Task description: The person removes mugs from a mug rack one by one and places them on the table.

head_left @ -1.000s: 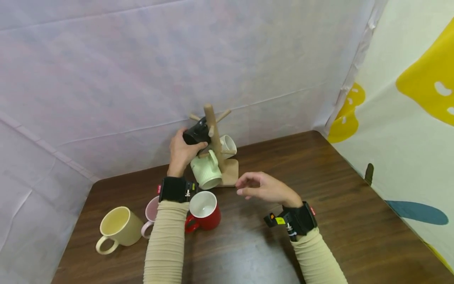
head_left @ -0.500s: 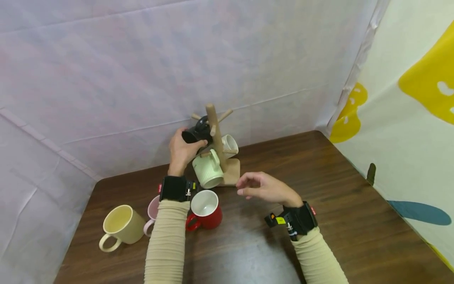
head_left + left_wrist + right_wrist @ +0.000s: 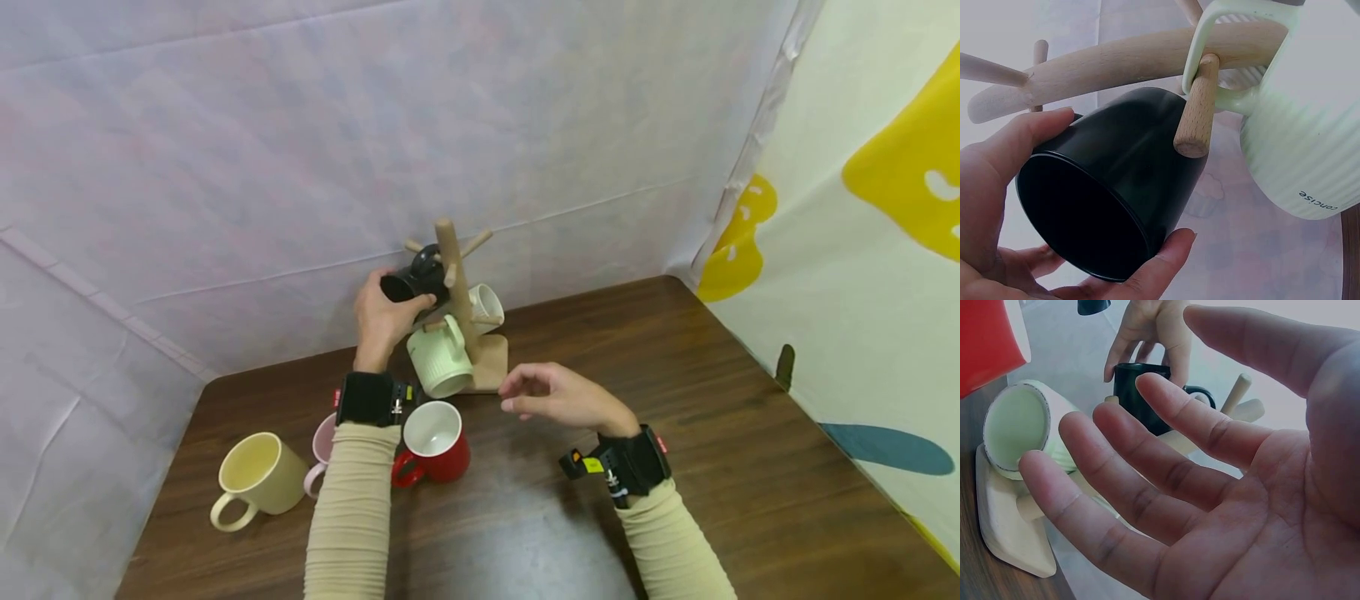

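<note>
My left hand (image 3: 384, 321) grips a black mug (image 3: 1129, 150) around its body, thumb on one side and fingers on the other. The mug lies on its side against the upper part of a wooden mug tree (image 3: 459, 292), its mouth facing my palm. In the right wrist view, the mug's handle (image 3: 1207, 392) is close to an upper peg. A light green ribbed mug (image 3: 441, 362) hangs by its handle from a lower peg, and a white mug (image 3: 487, 308) hangs behind the post. My right hand (image 3: 566, 396) hovers right of the base, fingers loosely bent, holding nothing.
In front of the tree stands a red mug (image 3: 446, 458) with a white inside. A pink mug (image 3: 324, 437), partly hidden by the left sleeve, and a yellow mug (image 3: 273, 483) stand further left. A pale cloth wall (image 3: 300, 167) rises directly behind the brown table (image 3: 600, 333).
My left hand and the black mug have shifted slightly left, away from the post. The right hand stays in place, and the whole head view has moved a little.
</note>
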Demonstrator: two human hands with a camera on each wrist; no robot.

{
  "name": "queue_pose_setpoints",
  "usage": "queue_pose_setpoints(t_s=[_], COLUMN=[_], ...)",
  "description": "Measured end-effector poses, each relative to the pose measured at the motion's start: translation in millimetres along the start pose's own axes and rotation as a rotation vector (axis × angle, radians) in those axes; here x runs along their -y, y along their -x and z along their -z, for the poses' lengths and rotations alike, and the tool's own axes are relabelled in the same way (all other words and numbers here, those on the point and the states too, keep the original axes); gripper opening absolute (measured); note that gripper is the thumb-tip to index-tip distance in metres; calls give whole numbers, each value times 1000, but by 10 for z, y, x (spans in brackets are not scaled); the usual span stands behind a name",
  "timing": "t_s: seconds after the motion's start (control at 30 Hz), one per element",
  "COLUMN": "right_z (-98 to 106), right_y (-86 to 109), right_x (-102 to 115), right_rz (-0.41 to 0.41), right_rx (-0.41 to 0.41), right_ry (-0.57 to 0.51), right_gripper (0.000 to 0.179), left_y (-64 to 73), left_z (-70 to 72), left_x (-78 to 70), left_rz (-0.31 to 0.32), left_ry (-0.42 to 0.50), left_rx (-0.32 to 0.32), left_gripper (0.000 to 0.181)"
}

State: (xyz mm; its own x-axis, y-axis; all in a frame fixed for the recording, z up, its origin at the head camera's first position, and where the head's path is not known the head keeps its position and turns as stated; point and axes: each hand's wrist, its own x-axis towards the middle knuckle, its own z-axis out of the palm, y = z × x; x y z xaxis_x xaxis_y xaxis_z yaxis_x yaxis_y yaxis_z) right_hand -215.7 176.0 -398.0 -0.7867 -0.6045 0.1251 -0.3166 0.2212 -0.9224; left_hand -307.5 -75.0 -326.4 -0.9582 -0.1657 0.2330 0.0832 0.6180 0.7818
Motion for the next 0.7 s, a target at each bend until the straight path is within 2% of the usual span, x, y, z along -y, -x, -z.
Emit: queue_pose_setpoints(t_s=[0.3, 0.7], right_z=[9, 17], right_y=[3, 8], right_x=[-25, -18], right_rz=[-7, 7], right_rx=[-7, -16], right_ry=[-7, -11], right_gripper=[21, 22], left_y=[-8, -42], left_z=[-20, 8], left_x=[-1, 26], left_rz=[5, 35], left_ry=[22, 42], left_rx=[-17, -76], left_gripper=[79, 75])
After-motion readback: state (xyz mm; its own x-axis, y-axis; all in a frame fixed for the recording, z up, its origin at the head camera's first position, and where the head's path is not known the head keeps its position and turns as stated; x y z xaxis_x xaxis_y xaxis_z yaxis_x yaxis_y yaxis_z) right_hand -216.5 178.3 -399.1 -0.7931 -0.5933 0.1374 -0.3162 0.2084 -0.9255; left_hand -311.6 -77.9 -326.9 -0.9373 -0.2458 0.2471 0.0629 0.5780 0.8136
